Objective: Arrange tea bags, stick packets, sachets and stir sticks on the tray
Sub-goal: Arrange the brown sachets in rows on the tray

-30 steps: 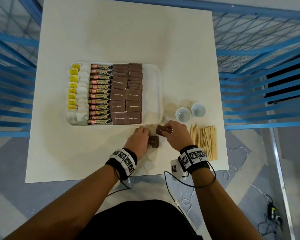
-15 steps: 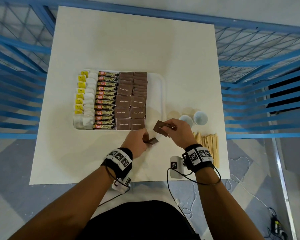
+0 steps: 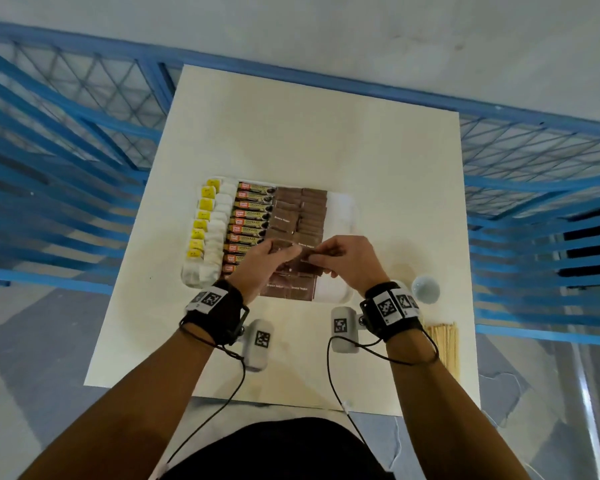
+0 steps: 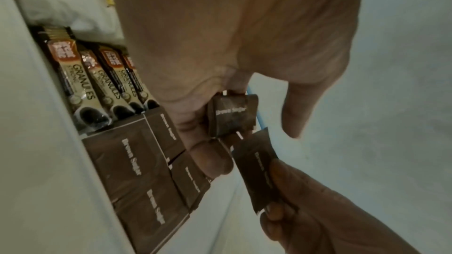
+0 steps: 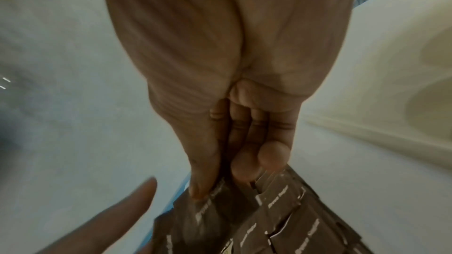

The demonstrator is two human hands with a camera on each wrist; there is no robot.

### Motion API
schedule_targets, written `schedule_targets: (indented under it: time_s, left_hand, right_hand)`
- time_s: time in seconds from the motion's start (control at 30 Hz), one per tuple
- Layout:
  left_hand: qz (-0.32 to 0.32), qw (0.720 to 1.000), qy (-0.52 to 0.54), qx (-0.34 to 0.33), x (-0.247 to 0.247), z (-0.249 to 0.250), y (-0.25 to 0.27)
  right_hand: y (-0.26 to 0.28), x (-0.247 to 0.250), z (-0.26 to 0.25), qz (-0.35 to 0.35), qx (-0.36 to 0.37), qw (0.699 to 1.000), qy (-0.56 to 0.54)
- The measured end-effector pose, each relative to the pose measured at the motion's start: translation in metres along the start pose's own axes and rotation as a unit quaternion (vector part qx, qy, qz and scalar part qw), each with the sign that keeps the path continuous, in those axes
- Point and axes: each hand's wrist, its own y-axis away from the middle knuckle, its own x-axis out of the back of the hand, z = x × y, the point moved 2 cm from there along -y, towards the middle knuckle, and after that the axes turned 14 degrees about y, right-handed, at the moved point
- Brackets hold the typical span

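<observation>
Blue railings ring a pale worktop (image 3: 326,140). Above the tray (image 3: 342,209) each hand pinches one brown sugar sachet: left hand (image 3: 260,263) on a bowed sachet (image 4: 232,115), right hand (image 3: 347,261) on another sachet (image 4: 257,169), over the laid brown rows (image 3: 300,209). These look light, thin and crushable, likely best taken by an edge; stir sticks (image 3: 444,348) wait off-tray.
</observation>
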Motion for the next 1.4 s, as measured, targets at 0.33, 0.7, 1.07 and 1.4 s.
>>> schedule_targets:
  time_s: [0.33, 0.7, 1.07, 1.4]
  left_hand:
    - [0.097, 0.985, -0.09, -0.107, 0.021, 0.01, -0.015]
    - [0.074, 0.994, -0.043, -0.061, 0.022, 0.008, -0.032]
    - [0.112, 0.992, -0.006, -0.062, 0.029, 0.005, -0.042]
    - [0.125, 0.991, -0.012, -0.042, 0.045, -0.001, -0.04]
  right_hand:
    - [-0.029, -0.022, -0.02, 0.01, -0.032, 0.998, -0.059]
    - [-0.043, -0.021, -0.012, 0.046, -0.039, 0.997, -0.05]
    - [-0.069, -0.018, 0.012, 0.084, -0.094, 0.992, 0.006]
    - [-0.095, -0.026, 0.02, 0.099, -0.13, 0.981, 0.108]
